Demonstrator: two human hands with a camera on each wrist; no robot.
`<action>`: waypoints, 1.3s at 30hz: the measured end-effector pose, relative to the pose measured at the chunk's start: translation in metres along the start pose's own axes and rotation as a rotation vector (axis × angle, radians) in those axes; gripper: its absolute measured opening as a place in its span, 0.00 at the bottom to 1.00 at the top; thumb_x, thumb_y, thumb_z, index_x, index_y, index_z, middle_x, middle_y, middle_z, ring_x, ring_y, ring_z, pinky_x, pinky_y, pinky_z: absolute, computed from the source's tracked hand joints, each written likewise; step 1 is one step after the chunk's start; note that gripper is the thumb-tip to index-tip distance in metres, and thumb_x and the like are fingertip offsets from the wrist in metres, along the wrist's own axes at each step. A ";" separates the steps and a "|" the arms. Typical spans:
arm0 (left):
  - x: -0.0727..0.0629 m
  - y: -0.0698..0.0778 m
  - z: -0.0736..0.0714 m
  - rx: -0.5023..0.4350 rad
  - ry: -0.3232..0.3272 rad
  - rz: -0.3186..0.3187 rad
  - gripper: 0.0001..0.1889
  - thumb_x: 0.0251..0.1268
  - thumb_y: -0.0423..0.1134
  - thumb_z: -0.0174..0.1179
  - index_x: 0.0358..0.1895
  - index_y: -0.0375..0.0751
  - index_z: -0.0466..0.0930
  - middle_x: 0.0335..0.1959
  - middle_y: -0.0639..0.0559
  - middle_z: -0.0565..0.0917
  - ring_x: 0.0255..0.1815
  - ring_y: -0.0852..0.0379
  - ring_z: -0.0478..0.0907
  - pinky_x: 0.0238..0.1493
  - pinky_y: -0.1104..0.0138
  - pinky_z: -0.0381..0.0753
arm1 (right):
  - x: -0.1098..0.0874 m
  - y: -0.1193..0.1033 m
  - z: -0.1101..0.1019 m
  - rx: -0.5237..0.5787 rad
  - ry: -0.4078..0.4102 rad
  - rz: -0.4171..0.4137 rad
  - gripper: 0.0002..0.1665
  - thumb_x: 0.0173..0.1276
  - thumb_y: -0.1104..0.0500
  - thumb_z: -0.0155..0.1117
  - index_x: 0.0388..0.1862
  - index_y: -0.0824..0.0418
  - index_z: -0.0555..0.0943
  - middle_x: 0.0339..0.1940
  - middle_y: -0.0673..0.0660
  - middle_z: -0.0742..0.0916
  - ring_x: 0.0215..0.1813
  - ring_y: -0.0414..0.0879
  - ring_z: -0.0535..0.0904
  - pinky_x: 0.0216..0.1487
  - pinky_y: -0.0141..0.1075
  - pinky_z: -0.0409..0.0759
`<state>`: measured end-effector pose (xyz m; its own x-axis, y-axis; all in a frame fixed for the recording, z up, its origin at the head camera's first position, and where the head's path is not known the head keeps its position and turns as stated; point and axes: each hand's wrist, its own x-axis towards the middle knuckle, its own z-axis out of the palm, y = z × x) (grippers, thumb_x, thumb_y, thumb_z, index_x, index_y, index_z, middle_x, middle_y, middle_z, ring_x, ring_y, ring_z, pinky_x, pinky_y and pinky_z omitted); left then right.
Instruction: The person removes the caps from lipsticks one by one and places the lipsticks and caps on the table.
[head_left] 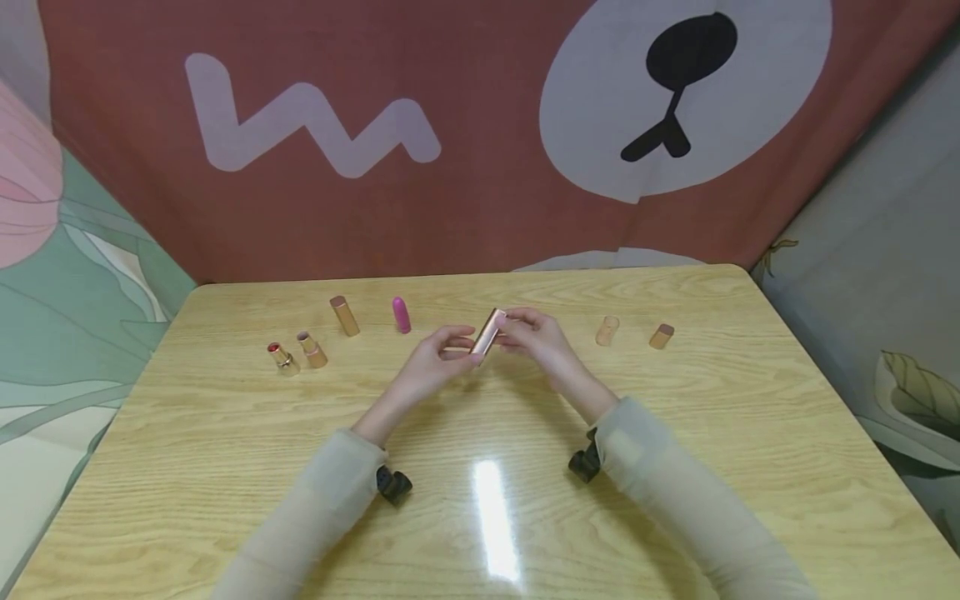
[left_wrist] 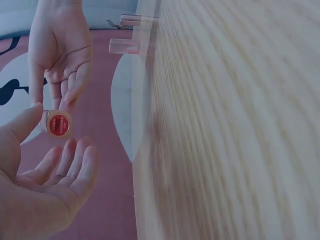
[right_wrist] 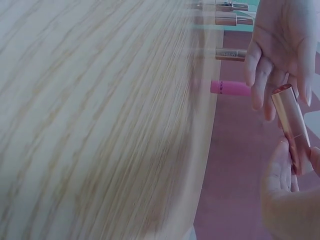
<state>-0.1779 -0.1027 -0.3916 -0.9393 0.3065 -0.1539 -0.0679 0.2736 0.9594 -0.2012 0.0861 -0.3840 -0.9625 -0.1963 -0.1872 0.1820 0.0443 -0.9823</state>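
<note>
A shiny rose-gold lipstick tube (head_left: 487,335) is held tilted above the middle of the table. My right hand (head_left: 546,348) pinches its upper part between thumb and fingers. At the lower end is my left hand (head_left: 433,362), its thumb by the tube and its fingers loosely spread. The left wrist view shows a round red label (left_wrist: 60,125) on the tube's end, with space between it and the left fingertips. In the right wrist view the tube (right_wrist: 292,127) is closed, with no lipstick bullet showing.
Left on the wooden table (head_left: 480,417) stand a red-tipped lipstick (head_left: 283,360), an uncapped gold one (head_left: 312,350), a gold tube (head_left: 345,317) and a magenta tube (head_left: 401,315). To the right are a clear pinkish cap (head_left: 607,331) and a short gold cap (head_left: 662,336).
</note>
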 end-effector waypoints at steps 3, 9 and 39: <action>0.001 0.001 0.002 0.017 -0.002 0.006 0.27 0.65 0.37 0.60 0.66 0.35 0.66 0.61 0.34 0.75 0.60 0.39 0.76 0.57 0.57 0.80 | -0.001 -0.001 0.001 -0.012 -0.011 -0.002 0.26 0.72 0.57 0.55 0.62 0.73 0.69 0.50 0.62 0.83 0.40 0.36 0.83 0.55 0.39 0.82; 0.003 0.000 0.005 0.038 -0.002 0.009 0.25 0.67 0.39 0.58 0.65 0.35 0.67 0.58 0.33 0.76 0.55 0.40 0.79 0.54 0.58 0.82 | -0.001 -0.002 0.002 -0.006 -0.022 0.005 0.26 0.72 0.57 0.57 0.62 0.71 0.70 0.47 0.59 0.83 0.40 0.36 0.83 0.52 0.34 0.83; 0.004 0.002 0.014 -0.072 0.060 0.010 0.19 0.70 0.36 0.54 0.60 0.29 0.68 0.53 0.31 0.76 0.53 0.34 0.78 0.53 0.52 0.82 | -0.003 -0.003 0.004 0.000 -0.071 -0.010 0.25 0.74 0.59 0.53 0.64 0.72 0.68 0.53 0.63 0.81 0.43 0.36 0.82 0.53 0.32 0.82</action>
<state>-0.1769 -0.0887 -0.3933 -0.9583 0.2536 -0.1318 -0.0802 0.2039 0.9757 -0.1979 0.0830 -0.3807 -0.9475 -0.2660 -0.1774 0.1724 0.0419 -0.9841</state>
